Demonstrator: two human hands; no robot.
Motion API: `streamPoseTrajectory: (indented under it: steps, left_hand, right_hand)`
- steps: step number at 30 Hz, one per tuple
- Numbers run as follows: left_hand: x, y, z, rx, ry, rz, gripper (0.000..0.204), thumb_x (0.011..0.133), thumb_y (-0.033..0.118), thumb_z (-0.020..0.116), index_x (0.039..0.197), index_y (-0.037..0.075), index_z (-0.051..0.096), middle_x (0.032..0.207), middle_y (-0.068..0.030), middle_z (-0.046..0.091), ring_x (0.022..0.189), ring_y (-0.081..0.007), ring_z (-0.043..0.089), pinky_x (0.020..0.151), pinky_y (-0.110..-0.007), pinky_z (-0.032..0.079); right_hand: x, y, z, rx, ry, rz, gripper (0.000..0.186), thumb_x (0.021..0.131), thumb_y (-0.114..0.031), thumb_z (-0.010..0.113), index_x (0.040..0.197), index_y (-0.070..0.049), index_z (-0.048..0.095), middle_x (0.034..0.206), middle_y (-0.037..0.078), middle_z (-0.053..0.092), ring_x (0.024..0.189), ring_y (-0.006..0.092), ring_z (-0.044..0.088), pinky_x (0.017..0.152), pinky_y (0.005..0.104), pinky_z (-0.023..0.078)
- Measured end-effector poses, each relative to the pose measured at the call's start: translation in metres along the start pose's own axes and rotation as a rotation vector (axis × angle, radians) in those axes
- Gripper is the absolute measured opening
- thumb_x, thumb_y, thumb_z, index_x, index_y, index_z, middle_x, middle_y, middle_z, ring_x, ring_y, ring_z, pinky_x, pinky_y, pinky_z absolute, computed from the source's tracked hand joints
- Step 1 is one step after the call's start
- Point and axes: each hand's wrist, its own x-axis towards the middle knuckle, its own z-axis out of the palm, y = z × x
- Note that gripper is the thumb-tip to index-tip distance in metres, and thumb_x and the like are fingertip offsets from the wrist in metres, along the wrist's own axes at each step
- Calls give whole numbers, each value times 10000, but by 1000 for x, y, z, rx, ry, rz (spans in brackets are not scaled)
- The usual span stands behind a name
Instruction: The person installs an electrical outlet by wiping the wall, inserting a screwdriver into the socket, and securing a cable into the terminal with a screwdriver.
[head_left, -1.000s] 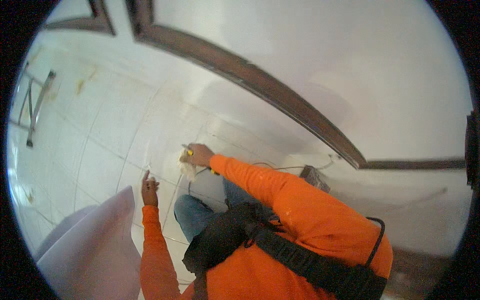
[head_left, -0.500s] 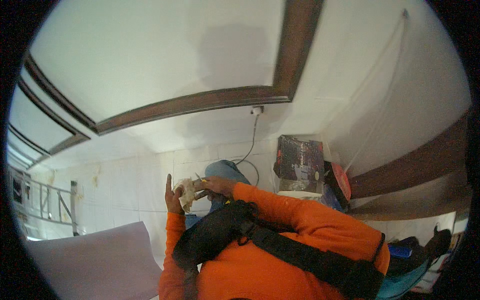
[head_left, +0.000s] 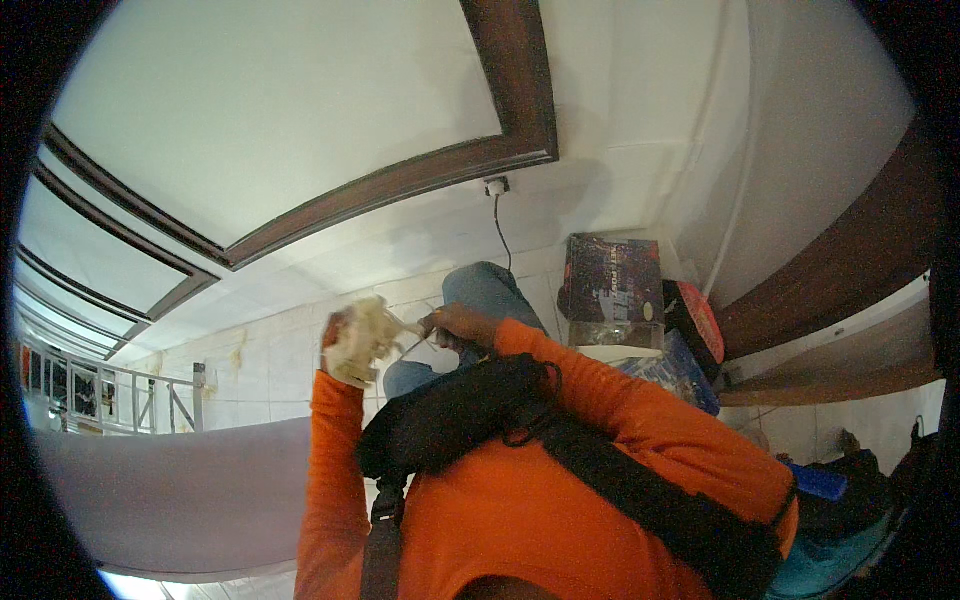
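Observation:
My left hand [head_left: 333,338] is closed around a crumpled cream-white wad [head_left: 366,338], perhaps cloth or fibre, which bulges out and hides most of the fingers. My right hand [head_left: 462,326] is curled closed just right of it. A thin pale tool [head_left: 414,345], its exact kind too blurred to make out, juts from the right fingers toward the wad. Light strands seem to stretch between the wad and the right fingers. Both hands are held in front of my body, above my bent knees in blue jeans [head_left: 490,285].
A dark printed box [head_left: 612,280] stands by the wall, beside a red disc-shaped item [head_left: 697,318] and a clear-blue container [head_left: 680,370]. A plugged-in cable [head_left: 500,230] runs down from a wall socket. At left are a metal ladder [head_left: 165,400] and a greyish panel [head_left: 180,490].
My view has shifted, and both hands appear higher. The left fingers, partly stretched out before, are now wrapped round the wad, which looks larger and looser. The right hand has drawn slightly away from it.

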Motion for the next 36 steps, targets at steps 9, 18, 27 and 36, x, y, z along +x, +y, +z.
streamPoseTrajectory:
  steps: [9, 18, 27, 36]
  left_hand:
    - [33, 60, -118, -389, 182, 132, 419, 857, 349, 449, 1006, -32, 539, 1019, -224, 582, 829, -362, 601, 680, -466, 526]
    - [69, 72, -108, 989, 18, 693, 280, 835, 360, 510, 842, 87, 576, 861, -93, 584, 789, -252, 562, 827, -425, 449]
    - [90, 100, -134, 1353, 236, 857, 234, 784, 249, 613, 885, 49, 544, 806, -99, 557, 761, -267, 544, 722, -365, 453]
    - [69, 47, -188, 342, 30, 308, 467, 860, 377, 455, 1208, 66, 455, 1229, -150, 495, 1062, -318, 522, 874, -493, 446]
  right_hand:
    - [-33, 34, -59, 861, 185, -178, 355, 855, -388, 537, 935, -42, 539, 712, 83, 549, 555, 170, 526, 498, 298, 456]
    - [-72, 39, -109, 1229, 191, -317, 380, 832, -439, 456, 777, -64, 483, 728, 131, 571, 594, 251, 559, 531, 360, 485]
    - [-72, 52, -132, 1010, 344, -365, 463, 886, -417, 362, 996, 5, 514, 691, 71, 538, 518, 170, 503, 479, 332, 454]
    - [-32, 43, -169, 723, 788, -466, 282, 882, -318, 471, 934, -45, 524, 685, 58, 537, 505, 200, 522, 483, 326, 470]
